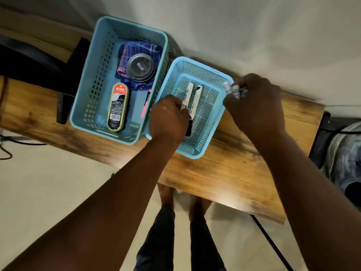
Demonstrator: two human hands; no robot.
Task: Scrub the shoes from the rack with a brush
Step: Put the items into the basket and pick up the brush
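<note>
Brush and shoes: I see neither a brush nor any shoes from here; where they lie I cannot tell.
Left hand (pixel 169 116): curled round the lower end of a white marker-like tube (pixel 186 98) inside the small light-blue mesh plastic basket (pixel 213 122).
Tube axis: it runs away from my left knuckles toward the wall, with a second white tube (pixel 196 98) lying parallel just to its right.
Right hand (pixel 254 102): at the small basket's far right corner, fingers pinched round a blurred bundle of small pale items (pixel 235 90); what they are I cannot make out.
Nearer hand: I judge the left, already in the basket, best placed for rummaging there.
Left of my left hand: a larger light-blue slotted plastic basket (pixel 86 90) touching the small one, holding an oval Kiwi shoe-polish sponge case (pixel 116 108), a round tin (pixel 141 67) and a folded dark cloth (pixel 140 48).
Beneath: both baskets rest on a brown wood-grain tabletop (pixel 224 177).
</note>
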